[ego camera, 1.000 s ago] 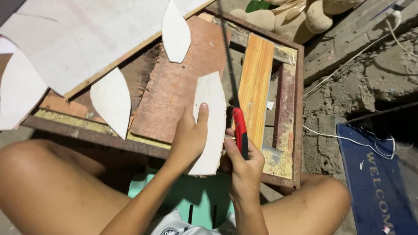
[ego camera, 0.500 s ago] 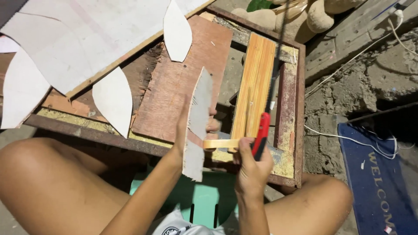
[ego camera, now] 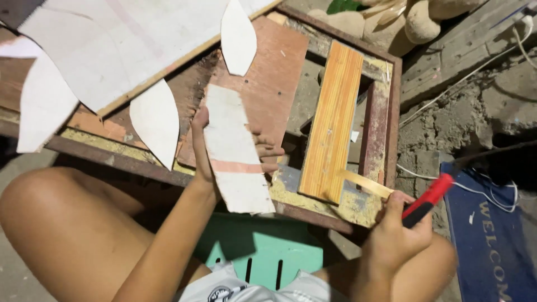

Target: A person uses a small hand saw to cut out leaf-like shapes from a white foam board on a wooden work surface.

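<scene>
The left hand (ego camera: 206,150) is closed on a flat, whitish, roughly cut board piece with a reddish band (ego camera: 235,154), thumb on its left edge and fingers curling round the right, lifting it face-up above the worn wooden frame table (ego camera: 391,100), probably to inspect it. The right hand (ego camera: 398,232) is clamped around a red-handled cutter (ego camera: 428,198) and a thin pale wooden strip (ego camera: 363,183), held off beyond the table's near corner. Leaf-shaped white cutouts (ego camera: 158,120) lie left; an orange striped plank (ego camera: 333,126) sits between the hands.

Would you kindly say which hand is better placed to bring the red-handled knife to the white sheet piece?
Right. The right hand already grips the red-handled knife and a thin wooden strip, while the left hand holds the white sheet piece.
</scene>
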